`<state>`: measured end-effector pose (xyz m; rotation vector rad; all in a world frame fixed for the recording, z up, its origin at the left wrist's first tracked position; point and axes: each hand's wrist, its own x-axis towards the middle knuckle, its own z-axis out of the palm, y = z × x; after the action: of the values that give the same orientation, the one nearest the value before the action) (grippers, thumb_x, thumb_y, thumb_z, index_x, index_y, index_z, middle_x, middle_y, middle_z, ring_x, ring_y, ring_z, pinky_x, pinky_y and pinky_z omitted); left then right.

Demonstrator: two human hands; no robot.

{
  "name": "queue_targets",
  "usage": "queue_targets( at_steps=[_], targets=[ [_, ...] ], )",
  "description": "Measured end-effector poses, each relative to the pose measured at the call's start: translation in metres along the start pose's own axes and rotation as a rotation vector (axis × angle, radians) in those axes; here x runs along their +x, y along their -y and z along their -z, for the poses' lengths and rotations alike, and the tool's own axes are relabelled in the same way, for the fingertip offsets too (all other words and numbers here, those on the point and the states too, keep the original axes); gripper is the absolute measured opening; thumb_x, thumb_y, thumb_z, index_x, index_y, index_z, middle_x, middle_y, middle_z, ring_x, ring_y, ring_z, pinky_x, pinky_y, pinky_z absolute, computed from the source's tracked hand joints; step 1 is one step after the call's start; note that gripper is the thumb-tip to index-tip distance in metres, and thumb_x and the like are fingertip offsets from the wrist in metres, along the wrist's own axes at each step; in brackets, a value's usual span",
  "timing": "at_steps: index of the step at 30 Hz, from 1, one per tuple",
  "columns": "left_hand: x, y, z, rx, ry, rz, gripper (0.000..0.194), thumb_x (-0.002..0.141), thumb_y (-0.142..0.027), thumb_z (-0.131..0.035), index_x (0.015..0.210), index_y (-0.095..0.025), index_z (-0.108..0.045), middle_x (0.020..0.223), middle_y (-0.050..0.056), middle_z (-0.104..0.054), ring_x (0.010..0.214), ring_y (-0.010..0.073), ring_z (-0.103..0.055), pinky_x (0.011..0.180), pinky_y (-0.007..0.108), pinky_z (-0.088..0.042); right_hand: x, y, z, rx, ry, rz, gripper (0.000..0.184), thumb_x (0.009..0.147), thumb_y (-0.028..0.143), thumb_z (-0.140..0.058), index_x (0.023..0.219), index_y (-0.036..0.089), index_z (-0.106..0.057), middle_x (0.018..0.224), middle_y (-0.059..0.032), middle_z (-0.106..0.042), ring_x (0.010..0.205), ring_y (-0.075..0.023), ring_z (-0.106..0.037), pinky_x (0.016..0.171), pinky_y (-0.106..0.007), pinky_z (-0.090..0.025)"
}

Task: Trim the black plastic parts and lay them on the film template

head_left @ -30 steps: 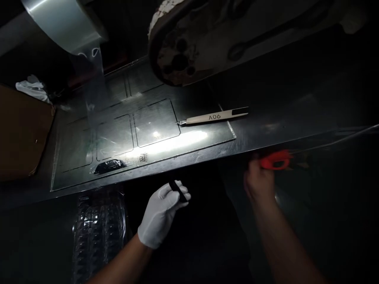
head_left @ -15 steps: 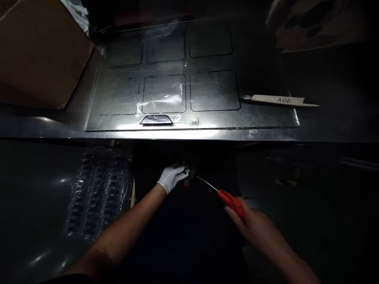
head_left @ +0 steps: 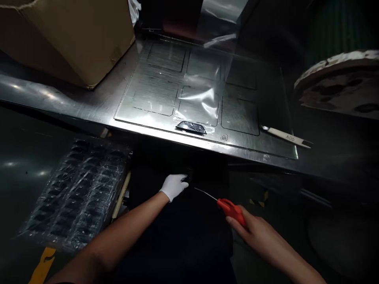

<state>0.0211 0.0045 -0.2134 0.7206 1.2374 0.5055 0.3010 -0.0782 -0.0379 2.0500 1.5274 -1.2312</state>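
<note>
Your left hand (head_left: 174, 186), in a white glove, pinched a small dark part (head_left: 189, 176) below the bench (head_left: 89, 112) edge, fingers closed on it. Your right hand (head_left: 260, 232), at four o'clock from the left, gripped a red-handled pick (head_left: 229, 208), its thin tip aimed toward the part but apart from it. You seemed to be lining tool to part; touching them would call for a steady, small advance. At twelve o'clock a metal plate (head_left: 242, 118) carried clear film (head_left: 198, 100).
</note>
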Motion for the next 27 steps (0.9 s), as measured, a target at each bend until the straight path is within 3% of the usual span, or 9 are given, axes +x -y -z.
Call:
queue_targets(
  at_steps=[3, 7, 9, 11, 15, 17, 20, 23, 27],
  targets=[
    [0.01, -0.007, 0.007, -0.124, -0.058, 0.035, 0.024, 0.098, -0.029, -0.077, 0.116, -0.014, -0.073, 0.122, 0.009, -0.074, 0.116, 0.0267, -0.071, 0.105, 0.051, -0.059, -0.006, 0.003, -0.002, 0.0, 0.019, -0.019, 0.048, 0.103, 0.071, -0.038, 0.117, 0.029, -0.056, 0.08, -0.002, -0.071, 0.073, -0.0275, -0.071, 0.068, -0.036, -0.047],
    [0.015, -0.018, 0.018, -0.317, -0.125, 0.049, 0.028, 0.099, -0.026, -0.075, 0.123, -0.013, -0.069, 0.117, 0.009, -0.074, 0.104, 0.0226, -0.074, 0.092, 0.043, -0.065, -0.017, -0.005, -0.01, 0.145, 0.071, 0.062, 0.048, 0.103, 0.071, -0.045, 0.126, 0.033, -0.061, 0.081, 0.0011, -0.069, 0.075, -0.0244, -0.068, 0.069, -0.034, -0.046],
    [0.009, -0.023, 0.02, -0.374, -0.127, 0.045, 0.03, 0.095, -0.025, -0.08, 0.12, -0.012, -0.07, 0.112, 0.01, -0.077, 0.1, 0.0219, -0.076, 0.091, 0.04, -0.066, -0.022, -0.018, -0.012, 0.275, 0.026, 0.048, 0.046, 0.101, 0.069, -0.053, 0.13, 0.034, -0.066, 0.081, 0.0024, -0.07, 0.074, -0.0223, -0.066, 0.068, -0.032, -0.046],
    [-0.002, -0.029, 0.018, -0.393, -0.102, 0.043, 0.04, 0.087, -0.025, -0.088, 0.12, -0.011, -0.071, 0.109, 0.012, -0.078, 0.098, 0.0227, -0.077, 0.091, 0.037, -0.065, -0.027, -0.038, -0.011, 0.421, -0.052, 0.021, 0.042, 0.097, 0.065, -0.064, 0.118, 0.031, -0.075, 0.077, 0.0024, -0.071, 0.07, -0.0204, -0.065, 0.065, -0.03, -0.048],
    [-0.039, -0.053, 0.0, -0.313, 0.043, 0.036, 0.054, 0.075, -0.03, -0.097, 0.121, -0.011, -0.076, 0.111, 0.014, -0.08, 0.101, 0.0261, -0.077, 0.091, 0.034, -0.062, -0.035, -0.087, -0.003, 0.603, -0.311, -0.055, 0.04, 0.082, 0.062, -0.08, 0.087, 0.022, -0.082, 0.076, -0.0027, -0.076, 0.072, -0.0247, -0.071, 0.068, -0.034, -0.058],
    [-0.061, -0.072, -0.013, -0.205, 0.147, 0.041, 0.05, 0.078, -0.029, -0.095, 0.122, -0.014, -0.078, 0.117, 0.013, -0.08, 0.108, 0.0284, -0.075, 0.095, 0.035, -0.06, -0.035, -0.105, 0.004, 0.668, -0.548, -0.117, 0.044, 0.078, 0.062, -0.082, 0.092, 0.021, -0.084, 0.094, -0.0083, -0.082, 0.091, -0.0314, -0.077, 0.082, -0.041, -0.063],
    [-0.09, -0.101, -0.035, -0.052, 0.29, 0.041, 0.038, 0.086, -0.028, -0.088, 0.121, -0.018, -0.079, 0.123, 0.012, -0.078, 0.122, 0.0302, -0.071, 0.11, 0.038, -0.053, -0.017, -0.116, 0.016, 0.751, -0.95, -0.161, 0.056, 0.084, 0.063, -0.077, 0.117, 0.018, -0.079, 0.126, -0.0144, -0.078, 0.122, -0.0346, -0.072, 0.107, -0.049, -0.056],
    [-0.109, -0.123, -0.054, -0.282, 0.387, 0.0, 0.037, 0.082, -0.027, -0.092, 0.115, -0.017, -0.079, 0.116, 0.012, -0.079, 0.115, 0.0298, -0.074, 0.106, 0.039, -0.056, 0.025, -0.111, 0.026, 0.833, -1.171, -0.092, 0.06, 0.091, 0.061, -0.072, 0.133, 0.018, -0.069, 0.129, -0.0137, -0.076, 0.126, -0.03, -0.07, 0.112, -0.047, -0.053],
    [-0.123, -0.138, -0.063, -0.646, 0.442, -0.087, 0.034, 0.085, -0.024, -0.091, 0.115, -0.02, -0.076, 0.112, 0.009, -0.078, 0.105, 0.0256, -0.078, 0.091, 0.033, -0.064, 0.082, -0.093, 0.021, 0.915, -1.206, -0.078, 0.055, 0.082, 0.062, -0.078, 0.111, 0.015, -0.071, 0.107, -0.0128, -0.076, 0.108, -0.0338, -0.072, 0.101, -0.051, -0.057]
  ],
)
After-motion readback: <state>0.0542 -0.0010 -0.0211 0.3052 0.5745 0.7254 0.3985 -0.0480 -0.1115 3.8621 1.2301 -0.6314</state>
